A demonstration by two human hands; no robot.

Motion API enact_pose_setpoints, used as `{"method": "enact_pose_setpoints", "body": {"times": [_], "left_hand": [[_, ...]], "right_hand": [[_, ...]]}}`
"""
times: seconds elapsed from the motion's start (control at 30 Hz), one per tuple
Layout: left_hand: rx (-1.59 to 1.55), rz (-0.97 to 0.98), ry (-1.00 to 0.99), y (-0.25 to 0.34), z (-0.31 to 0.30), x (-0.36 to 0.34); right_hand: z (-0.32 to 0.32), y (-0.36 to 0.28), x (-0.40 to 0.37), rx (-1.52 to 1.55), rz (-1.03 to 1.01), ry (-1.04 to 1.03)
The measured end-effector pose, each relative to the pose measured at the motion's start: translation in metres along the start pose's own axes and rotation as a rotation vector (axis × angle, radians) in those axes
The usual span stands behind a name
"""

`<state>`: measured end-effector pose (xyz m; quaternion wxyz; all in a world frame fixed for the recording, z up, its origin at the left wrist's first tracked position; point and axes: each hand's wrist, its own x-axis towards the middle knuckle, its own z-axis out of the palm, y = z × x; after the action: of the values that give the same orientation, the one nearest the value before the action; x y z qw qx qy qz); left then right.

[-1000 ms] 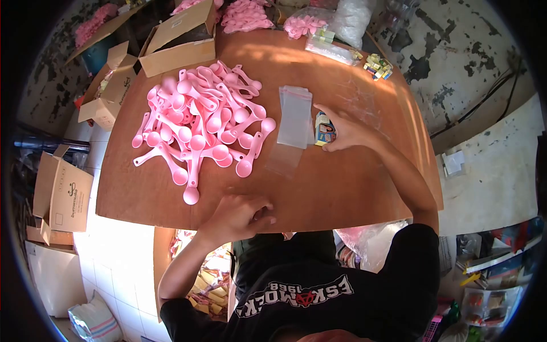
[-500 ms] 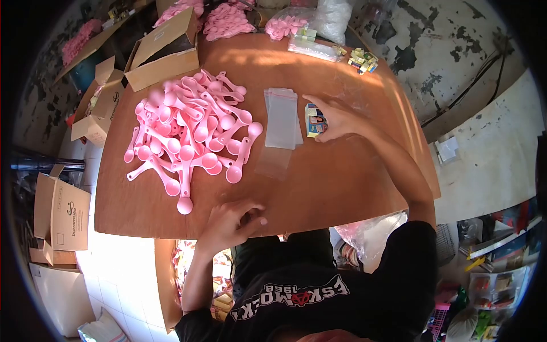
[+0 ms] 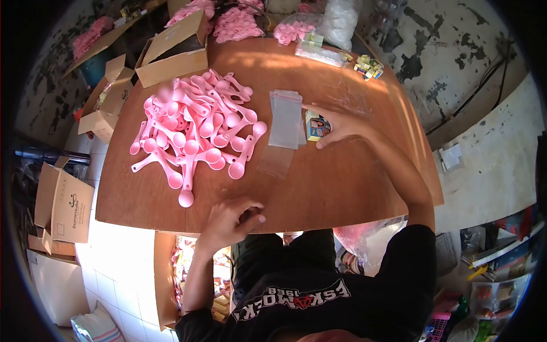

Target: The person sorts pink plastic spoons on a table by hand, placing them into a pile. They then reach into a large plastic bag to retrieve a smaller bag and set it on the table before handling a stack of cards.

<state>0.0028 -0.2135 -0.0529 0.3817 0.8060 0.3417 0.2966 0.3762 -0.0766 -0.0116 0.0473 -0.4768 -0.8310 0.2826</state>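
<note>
My right hand (image 3: 345, 125) has its thumb and fingers round the ends of a small, colourful box (image 3: 315, 127) on the brown table. Just left of it lies a stack of clear plastic bags (image 3: 285, 119), partly overlapping another clear bag lower down. My left hand (image 3: 232, 222) rests at the table's near edge, fingers loosely curled, thumb apart from them, nothing visible in it. A large pile of pink measuring spoons (image 3: 199, 122) lies beyond my left hand, on the left part of the table.
An open cardboard box (image 3: 174, 54) sits at the back left, near bags of pink pieces (image 3: 239, 23). Small boxes (image 3: 368, 67) lie at the back right beside a clear plastic pack (image 3: 320, 54). More cartons (image 3: 68, 202) stand left of the table (image 3: 342, 188).
The view has shifted slightly, with the far table items now a little lower and further right. My right hand stays round the small box; my left hand keeps nearly the same pose.
</note>
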Motion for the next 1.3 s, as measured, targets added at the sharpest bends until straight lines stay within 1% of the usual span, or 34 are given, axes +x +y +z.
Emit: {"method": "enact_pose_setpoints", "body": {"times": [0.07,0.17,0.2,0.27,0.4,0.47,0.5,0.57,0.6,0.67,0.7,0.77,0.8,0.83,0.87,0.9,0.97,1.0,1.03,1.07,1.1,1.13,1.17,1.2,1.23,1.27,1.3], "left_hand": [[-0.001,0.006,0.0,-0.001,-0.001,0.0],[-0.03,-0.007,-0.014,-0.004,-0.001,-0.002],[-0.032,-0.008,-0.018,-0.003,-0.001,-0.002],[-0.038,-0.002,-0.028,-0.003,-0.001,-0.001],[-0.047,0.005,-0.023,-0.003,-0.002,-0.001],[-0.064,0.0,-0.027,-0.004,-0.001,-0.001],[-0.044,0.013,-0.025,-0.006,-0.001,-0.001],[-0.025,0.028,-0.03,-0.007,0.0,-0.001],[-0.043,0.005,-0.036,-0.005,-0.001,0.0],[-0.042,-0.008,-0.048,-0.007,-0.001,0.001],[-0.042,-0.007,-0.049,-0.008,-0.001,0.002],[-0.068,-0.017,-0.044,-0.01,-0.001,0.004],[-0.079,-0.055,-0.057,-0.014,0.0,0.004],[-0.075,-0.057,-0.059,-0.017,0.001,0.003],[-0.136,-0.095,-0.058,-0.021,0.002,0.003],[-0.195,-0.133,-0.055,-0.024,0.004,0.004],[-0.215,-0.144,-0.044,-0.024,0.004,0.007],[-0.254,-0.182,-0.034,-0.025,0.005,0.008],[-0.223,-0.186,-0.054,-0.021,0.002,0.012],[-0.281,-0.245,-0.033,-0.021,0.005,0.019],[-0.345,-0.295,-0.013,-0.021,0.006,0.015],[-0.34,-0.305,-0.012,-0.022,0.007,0.014],[-0.307,-0.277,0.009,-0.025,0.008,0.014],[-0.275,-0.252,0.026,-0.023,0.009,0.016],[-0.273,-0.267,0.029,-0.022,0.01,0.018],[-0.285,-0.299,0.032,-0.019,0.009,0.023],[-0.299,-0.337,0.036,-0.015,0.007,0.025]], "right_hand": [[-0.003,-0.011,-0.008,-0.333,0.028,0.082],[-0.002,-0.011,-0.012,-0.412,0.028,0.037],[0.0,-0.005,-0.01,-0.412,0.029,0.038],[0.009,0.013,-0.006,-0.274,-0.026,0.085],[0.002,-0.001,-0.011,-0.301,-0.065,0.178],[-0.005,0.0,-0.016,-0.047,-0.052,0.299],[-0.009,0.009,-0.018,-0.048,-0.046,0.302],[-0.025,0.043,-0.023,0.135,0.066,0.485],[-0.034,0.068,-0.024,0.137,0.071,0.49],[-0.06,0.128,-0.026,0.03,0.299,0.641],[-0.072,0.148,-0.028,0.03,0.3,0.642],[-0.098,0.188,-0.03,-0.282,0.665,0.802],[-0.106,0.229,-0.03,-0.278,0.665,0.802],[-0.11,0.281,-0.029,-0.108,0.64,0.858],[-0.114,0.314,-0.025,0.063,0.611,0.909],[-0.12,0.312,-0.023,0.067,0.608,0.91],[-0.128,0.293,-0.02,-0.25,0.932,0.799],[-0.139,0.322,-0.02,-0.109,0.676,0.709],[-0.145,0.351,-0.006,-0.101,0.672,0.707],[-0.146,0.393,0.018,-0.098,0.723,0.819],[-0.143,0.412,0.029,-0.103,0.781,0.935],[-0.151,0.374,0.036,-0.155,0.876,0.854],[-0.152,0.409,0.053,-0.101,0.785,0.901],[-0.157,0.411,0.062,-0.102,0.833,0.898],[-0.162,0.41,0.07,-0.104,0.878,0.892],[-0.164,0.417,0.078,-0.11,0.855,0.935],[-0.169,0.403,0.079,-0.159,0.96,0.898]]}}
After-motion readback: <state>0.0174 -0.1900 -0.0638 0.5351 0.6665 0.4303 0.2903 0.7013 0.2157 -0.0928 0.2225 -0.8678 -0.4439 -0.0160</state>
